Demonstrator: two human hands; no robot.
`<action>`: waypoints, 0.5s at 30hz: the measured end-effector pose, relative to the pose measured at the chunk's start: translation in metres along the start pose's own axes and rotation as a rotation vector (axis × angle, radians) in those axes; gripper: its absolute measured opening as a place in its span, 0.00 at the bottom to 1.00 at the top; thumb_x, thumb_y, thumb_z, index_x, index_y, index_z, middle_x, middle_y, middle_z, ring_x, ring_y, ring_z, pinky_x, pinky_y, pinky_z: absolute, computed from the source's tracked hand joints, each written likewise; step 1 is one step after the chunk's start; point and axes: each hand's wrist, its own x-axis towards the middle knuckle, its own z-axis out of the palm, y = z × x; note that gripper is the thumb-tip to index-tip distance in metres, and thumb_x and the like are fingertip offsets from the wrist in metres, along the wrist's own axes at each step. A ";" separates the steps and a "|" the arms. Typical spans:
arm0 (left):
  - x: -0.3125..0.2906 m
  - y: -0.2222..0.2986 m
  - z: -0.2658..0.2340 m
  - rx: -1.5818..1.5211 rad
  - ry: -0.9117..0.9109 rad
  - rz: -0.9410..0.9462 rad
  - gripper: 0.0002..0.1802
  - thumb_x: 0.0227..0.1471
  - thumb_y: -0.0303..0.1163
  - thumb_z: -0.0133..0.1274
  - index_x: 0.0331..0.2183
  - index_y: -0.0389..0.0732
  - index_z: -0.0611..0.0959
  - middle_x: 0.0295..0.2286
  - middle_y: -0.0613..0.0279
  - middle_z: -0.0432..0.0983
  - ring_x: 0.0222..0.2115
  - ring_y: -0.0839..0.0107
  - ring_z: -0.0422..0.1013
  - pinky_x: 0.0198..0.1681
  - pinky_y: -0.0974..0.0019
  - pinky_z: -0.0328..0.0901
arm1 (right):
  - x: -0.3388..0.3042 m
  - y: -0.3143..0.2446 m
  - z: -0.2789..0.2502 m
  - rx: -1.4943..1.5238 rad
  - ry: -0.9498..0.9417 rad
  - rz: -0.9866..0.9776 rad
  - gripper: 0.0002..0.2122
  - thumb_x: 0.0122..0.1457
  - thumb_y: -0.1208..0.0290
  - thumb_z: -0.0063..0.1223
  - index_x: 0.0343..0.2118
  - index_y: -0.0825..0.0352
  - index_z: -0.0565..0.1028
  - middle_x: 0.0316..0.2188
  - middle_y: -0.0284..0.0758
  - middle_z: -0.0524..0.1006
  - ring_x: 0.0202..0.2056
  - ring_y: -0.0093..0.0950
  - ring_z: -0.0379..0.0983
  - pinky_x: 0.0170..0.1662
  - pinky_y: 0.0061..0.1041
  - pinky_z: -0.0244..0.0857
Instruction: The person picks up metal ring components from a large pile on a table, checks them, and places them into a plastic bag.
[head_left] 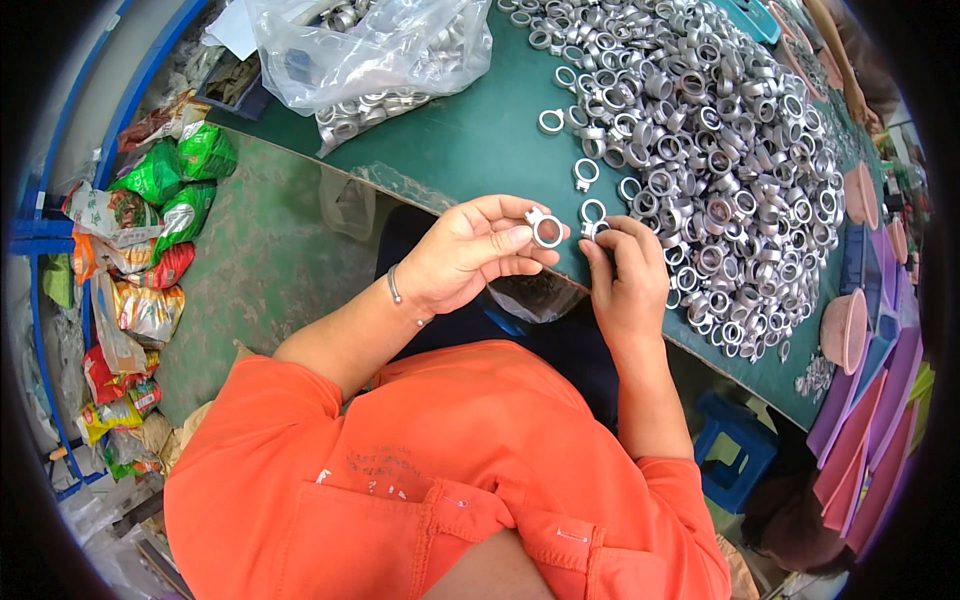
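Observation:
My left hand point(472, 248) pinches a silver metal ring with a small lug point(546, 230) between thumb and fingers, above the front edge of the green table point(440, 150). Close beside it, my right hand point(630, 275) has its thumb and fingertips closed on a second metal ring point(593, 213). Just beyond lies a loose ring point(586, 173) on the table, apart from the others. A large heap of the same rings point(715, 150) spreads to the right of my right hand.
A clear plastic bag point(380, 60) of rings stands at the far left of the table. Pink baskets point(845, 330) line the right side, where another person's hand point(858, 105) shows. A blue stool point(735, 455) is below the table. Colourful bags point(150, 270) lie on the left floor.

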 end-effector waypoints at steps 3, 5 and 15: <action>0.001 -0.001 0.002 -0.021 -0.008 -0.016 0.14 0.58 0.28 0.48 0.46 0.35 0.74 0.43 0.54 0.74 0.40 0.69 0.74 0.43 0.70 0.70 | -0.009 -0.009 -0.007 0.481 -0.044 0.374 0.10 0.49 0.81 0.61 0.34 0.70 0.72 0.35 0.37 0.75 0.35 0.25 0.74 0.34 0.22 0.69; 0.002 -0.003 0.002 -0.016 -0.019 -0.033 0.15 0.59 0.29 0.47 0.47 0.36 0.73 0.45 0.49 0.73 0.40 0.70 0.74 0.43 0.70 0.70 | -0.015 -0.009 -0.007 0.759 -0.027 0.425 0.12 0.52 0.82 0.58 0.40 0.71 0.70 0.37 0.36 0.76 0.36 0.20 0.73 0.34 0.18 0.69; 0.002 -0.003 0.003 -0.109 -0.030 -0.053 0.15 0.59 0.30 0.47 0.47 0.35 0.73 0.43 0.49 0.74 0.39 0.70 0.74 0.43 0.70 0.70 | -0.018 -0.007 -0.003 1.041 -0.126 0.586 0.14 0.59 0.80 0.49 0.48 0.72 0.68 0.38 0.36 0.75 0.36 0.21 0.74 0.33 0.17 0.69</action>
